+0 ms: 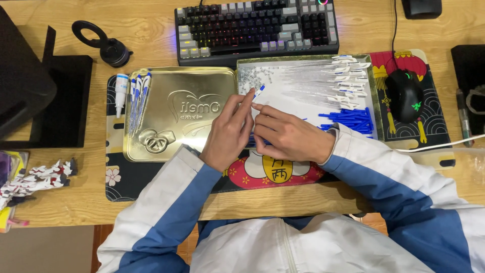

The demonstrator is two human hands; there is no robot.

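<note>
My left hand (228, 132) and my right hand (288, 135) meet over the near edge of a white tray (308, 101). Together they pinch a slim pen part with a blue tip (258, 92) that points up and away from me. The tray holds clear pen barrels (313, 81), white caps (348, 76), blue parts (351, 120) and small springs (252, 77). A gold tin lid (177, 114) lies left of my hands, with several finished blue-and-white pens (137, 98) on its left edge.
A keyboard (255, 25) sits behind the tray. A black mouse (404, 95) rests on a patterned pad at right. A black ring stand (106, 44) and a black monitor base (60, 101) are at left. Patterned gloves (35, 179) lie at the near left.
</note>
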